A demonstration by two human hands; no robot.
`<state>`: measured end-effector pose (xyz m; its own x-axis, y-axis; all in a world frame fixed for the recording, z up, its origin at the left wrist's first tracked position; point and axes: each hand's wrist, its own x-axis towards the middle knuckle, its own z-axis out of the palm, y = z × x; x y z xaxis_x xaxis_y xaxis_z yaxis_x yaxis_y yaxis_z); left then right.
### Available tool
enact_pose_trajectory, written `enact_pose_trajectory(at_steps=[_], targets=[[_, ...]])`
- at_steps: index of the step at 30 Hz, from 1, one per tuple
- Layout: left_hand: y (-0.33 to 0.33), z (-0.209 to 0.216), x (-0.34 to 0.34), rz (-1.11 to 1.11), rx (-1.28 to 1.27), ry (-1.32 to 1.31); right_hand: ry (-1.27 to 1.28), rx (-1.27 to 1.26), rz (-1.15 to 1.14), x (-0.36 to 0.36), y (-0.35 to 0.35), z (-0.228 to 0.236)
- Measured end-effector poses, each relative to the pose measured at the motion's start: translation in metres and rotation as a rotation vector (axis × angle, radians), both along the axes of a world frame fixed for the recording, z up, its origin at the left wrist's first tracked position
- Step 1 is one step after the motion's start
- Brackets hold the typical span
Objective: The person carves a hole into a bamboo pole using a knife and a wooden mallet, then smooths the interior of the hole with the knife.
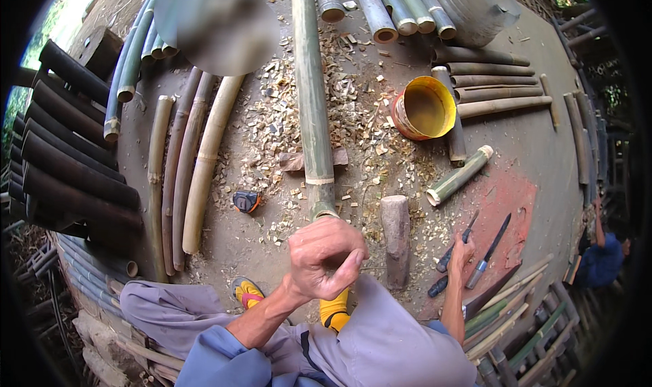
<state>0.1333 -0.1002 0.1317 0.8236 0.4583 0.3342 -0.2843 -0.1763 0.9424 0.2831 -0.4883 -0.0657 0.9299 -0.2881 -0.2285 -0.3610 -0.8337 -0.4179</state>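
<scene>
A long green bamboo pole (313, 108) runs away from me, its near part resting on a wooden block (339, 157). My left hand (327, 256) is closed at the pole's near end, fingers curled over it and hiding the tip. To the right, low by the ground, my right hand (462, 253) has its fingers closed around a narrow-bladed tool (445, 258) with a dark handle; its thin blade points away from me. Beside that hand lies a long-bladed knife (490, 250). Another dark handle (438, 286) lies just nearer.
Wood chips (265, 125) litter the ground around the pole. A yellow-red bucket (426, 108), a short bamboo piece (460, 176) and an upright wooden post (395, 241) stand or lie right. A tape measure (246, 201) lies left, near bamboo poles (212, 159). Another person (601, 258) is far right.
</scene>
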Motion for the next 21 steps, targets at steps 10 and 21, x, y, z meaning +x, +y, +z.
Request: enact_pose_trajectory(at_steps=[10,21], targets=[[0.0,0.02,-0.028,0.023,0.012,-0.075,0.042,0.76,-0.033,-0.039,0.102,0.055],[0.095,-0.064,-0.081,0.473,0.31,0.955,0.136,0.694,0.206,-0.085,0.14,0.058]])
